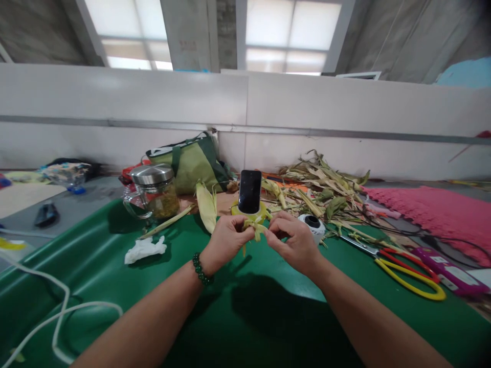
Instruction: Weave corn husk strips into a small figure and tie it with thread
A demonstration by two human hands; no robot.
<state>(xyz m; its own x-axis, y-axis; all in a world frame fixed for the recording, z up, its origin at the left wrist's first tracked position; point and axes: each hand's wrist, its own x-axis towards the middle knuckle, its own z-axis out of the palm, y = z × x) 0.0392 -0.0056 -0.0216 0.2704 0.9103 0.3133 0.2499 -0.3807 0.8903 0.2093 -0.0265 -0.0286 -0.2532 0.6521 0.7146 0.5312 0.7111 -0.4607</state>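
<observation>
A small folded piece of pale green corn husk (256, 228) is held up above the green mat, between both hands. My left hand (230, 236), with a green bead bracelet (201, 270) on its wrist, pinches the piece's left side between thumb and fingers. The fingertips of my right hand (293, 239) are closed on its right end. Directly behind the hands a dark-screened phone (249, 191) stands upright, with a yellow ring-shaped thing (235, 208) round its base. A whole corn husk leaf (207, 208) lies just left of the phone.
Left stand a lidded glass jug (157, 191), a crumpled white tissue (146, 249) and a green bag (195, 166). To the right are a white roll-like object (312, 227), scissors (406, 273) and a purple box (448, 271). Dried husks (322, 184) pile up behind. A white cable (63, 301) crosses the green mat (268, 327).
</observation>
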